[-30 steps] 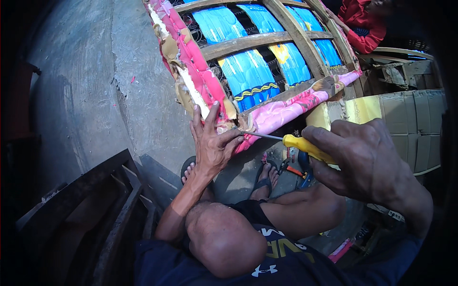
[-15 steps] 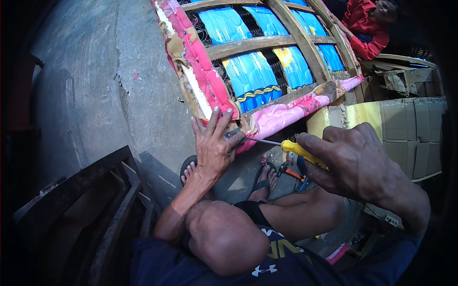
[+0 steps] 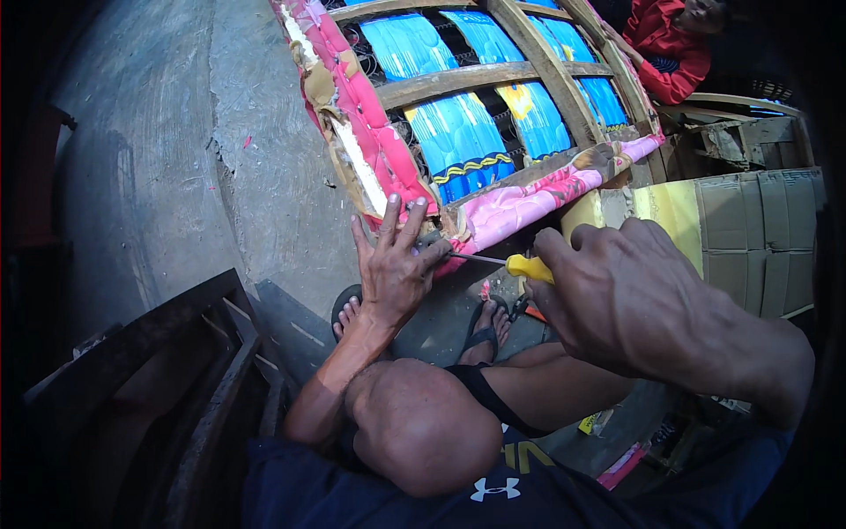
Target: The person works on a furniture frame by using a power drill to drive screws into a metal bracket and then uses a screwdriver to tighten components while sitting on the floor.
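My right hand (image 3: pixel 617 291) is wrapped round the yellow handle of a screwdriver (image 3: pixel 527 268), whose thin metal shaft points left at the near corner of an upholstered wooden frame (image 3: pixel 458 81). The screwdriver's tip is hidden by my left thumb. My left hand (image 3: pixel 397 264) lies on that corner with its fingers spread over the pink quilted padding (image 3: pixel 374 132); the thumb is beside the shaft. Pink floral fabric (image 3: pixel 520 207) wraps the near rail. Blue printed strips (image 3: pixel 454 137) show between the wooden slats. Along the left side the padding is torn, baring white and tan stuffing.
A person in a red top (image 3: pixel 661 53) sits by the frame's far right side. Cardboard (image 3: pixel 758 229) and yellow foam (image 3: pixel 674 212) stand at the right. A dark wooden piece (image 3: pixel 176 361) is at lower left. My sandalled feet (image 3: pixel 487 326) rest on the concrete floor (image 3: pixel 167 176).
My right hand has shifted a little left and turned, covering more of the yellow handle. My left hand stays on the corner. The view has shifted slightly.
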Demonstrator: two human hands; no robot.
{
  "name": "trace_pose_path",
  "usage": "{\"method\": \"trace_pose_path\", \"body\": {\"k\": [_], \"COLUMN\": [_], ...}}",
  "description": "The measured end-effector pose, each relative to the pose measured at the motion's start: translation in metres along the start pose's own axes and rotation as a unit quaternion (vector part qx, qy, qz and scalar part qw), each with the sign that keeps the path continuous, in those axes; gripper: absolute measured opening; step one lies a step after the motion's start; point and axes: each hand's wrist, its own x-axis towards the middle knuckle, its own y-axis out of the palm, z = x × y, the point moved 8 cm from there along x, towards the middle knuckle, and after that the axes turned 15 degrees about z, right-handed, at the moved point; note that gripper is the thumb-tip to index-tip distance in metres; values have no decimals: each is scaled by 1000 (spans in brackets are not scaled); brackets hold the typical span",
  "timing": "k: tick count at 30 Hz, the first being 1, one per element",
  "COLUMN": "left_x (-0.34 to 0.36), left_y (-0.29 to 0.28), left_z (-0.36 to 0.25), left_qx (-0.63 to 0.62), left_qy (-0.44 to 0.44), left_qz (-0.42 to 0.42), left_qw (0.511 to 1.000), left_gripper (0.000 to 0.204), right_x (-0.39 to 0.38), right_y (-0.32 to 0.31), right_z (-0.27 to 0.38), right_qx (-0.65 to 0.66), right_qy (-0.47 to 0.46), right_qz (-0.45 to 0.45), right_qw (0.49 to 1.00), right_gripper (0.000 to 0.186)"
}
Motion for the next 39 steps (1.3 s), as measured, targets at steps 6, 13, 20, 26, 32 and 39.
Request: {"method": "trace_pose_path", "body": {"k": [6,13,20,26,32,39], "left_x": [2,3,0,2,5,5], "left_y": [2,-3,3,4,4,9], "left_z": [-4,1,4,2,4,3], "left_qx": [10,2,-2,2,1,3], "left_qy": [-3,-27,-14,-13,-16,-19], "left_qz": [-3,0,-6,-2,2,11], "left_qw": [1000,1000,1000,1000,1000,1000], "left_gripper": [17,20,18,18,27,29], "right_x": [-11,-8,22,-14,6,-8], "right_y": [19,-3,-12,8,-5,5], "right_z": [30,10,0,28,-1,29], "right_qx": [-165,-22,45,-216,19,-121], "right_qy": [-179,-153,-162,-183,-184,-181], "right_qz": [-223,-249,-189,-278,-190,-150], "right_qw": [944,956,967,918,964,964], "right_gripper": [34,21,37,36,29,35]}}
